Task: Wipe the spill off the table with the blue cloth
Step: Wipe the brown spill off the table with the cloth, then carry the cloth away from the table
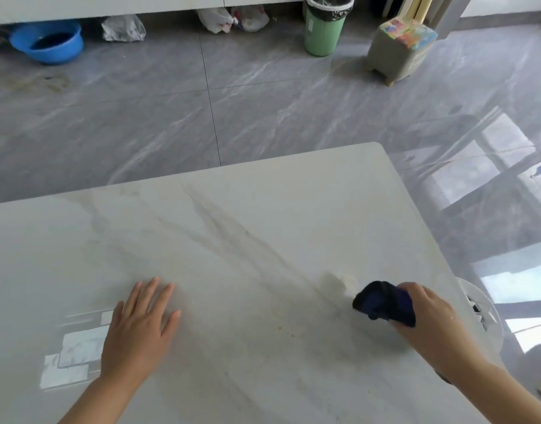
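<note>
The right hand (428, 313) grips the bunched blue cloth (385, 302) just beside a pale spill (339, 281) on the marble worktop (248, 224). The left hand (140, 328) lies flat and released, well apart from the spill. Small yellowish spots (286, 330) sit between the hands, nearer the cloth.

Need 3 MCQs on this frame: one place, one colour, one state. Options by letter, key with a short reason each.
1. Where is the spill?
A. just beyond the blue cloth
B. under the left hand
C. at the far table corner

2. What colour is the bin on the floor?
A. red
B. green
C. yellow

3. What is the left hand doing?
A. gripping the cloth
B. lying flat on the table
C. raised in the air

Key: 1 A, the pale smear sits right ahead of the cloth in the right hand. 2 B, its body is green with a black liner. 3 B, palm down, fingers spread.
</note>
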Tool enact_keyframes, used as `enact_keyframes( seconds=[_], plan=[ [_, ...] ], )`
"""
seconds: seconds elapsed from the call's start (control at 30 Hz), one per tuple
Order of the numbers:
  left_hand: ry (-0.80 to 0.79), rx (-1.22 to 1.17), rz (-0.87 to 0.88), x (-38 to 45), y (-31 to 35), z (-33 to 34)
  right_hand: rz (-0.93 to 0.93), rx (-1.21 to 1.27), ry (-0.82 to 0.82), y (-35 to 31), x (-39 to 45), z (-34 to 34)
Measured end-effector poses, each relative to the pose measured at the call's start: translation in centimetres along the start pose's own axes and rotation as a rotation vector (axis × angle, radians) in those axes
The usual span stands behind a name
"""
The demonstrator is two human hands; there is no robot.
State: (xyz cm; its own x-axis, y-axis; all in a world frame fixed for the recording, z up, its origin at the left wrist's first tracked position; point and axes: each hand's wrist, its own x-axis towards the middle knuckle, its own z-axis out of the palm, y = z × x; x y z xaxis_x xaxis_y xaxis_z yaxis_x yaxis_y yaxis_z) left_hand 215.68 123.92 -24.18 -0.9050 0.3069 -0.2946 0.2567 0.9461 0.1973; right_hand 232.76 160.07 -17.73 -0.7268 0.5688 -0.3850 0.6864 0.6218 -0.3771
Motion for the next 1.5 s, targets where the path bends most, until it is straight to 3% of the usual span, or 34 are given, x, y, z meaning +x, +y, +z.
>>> enact_keyframes(
  seconds=[0.4,0.77,1.0,1.23,1.5],
  plan=[
    [-0.149,-0.244,-0.021,-8.7,5.8,-4.6,0.008,0.173,-0.128,-1.7,-12.2,-5.3],
    [-0.216,-0.382,-0.073,-18.8,9.1,-9.6,0.203,0.316,-0.163,1.9,-23.2,-6.9],
    [-0.333,-0.279,-0.040,-25.6,8.8,-10.8,0.247,0.247,-0.286,5.4,-30.6,-7.5],
    [-0.488,-0.088,0.116,-31.0,7.1,-10.8,0.397,0.234,-0.215,7.2,-40.7,-6.1],
    [-0.575,0.091,0.295,-33.9,5.5,-12.1,0.635,0.412,-0.091,7.8,-53.6,-2.8]
  ],
)
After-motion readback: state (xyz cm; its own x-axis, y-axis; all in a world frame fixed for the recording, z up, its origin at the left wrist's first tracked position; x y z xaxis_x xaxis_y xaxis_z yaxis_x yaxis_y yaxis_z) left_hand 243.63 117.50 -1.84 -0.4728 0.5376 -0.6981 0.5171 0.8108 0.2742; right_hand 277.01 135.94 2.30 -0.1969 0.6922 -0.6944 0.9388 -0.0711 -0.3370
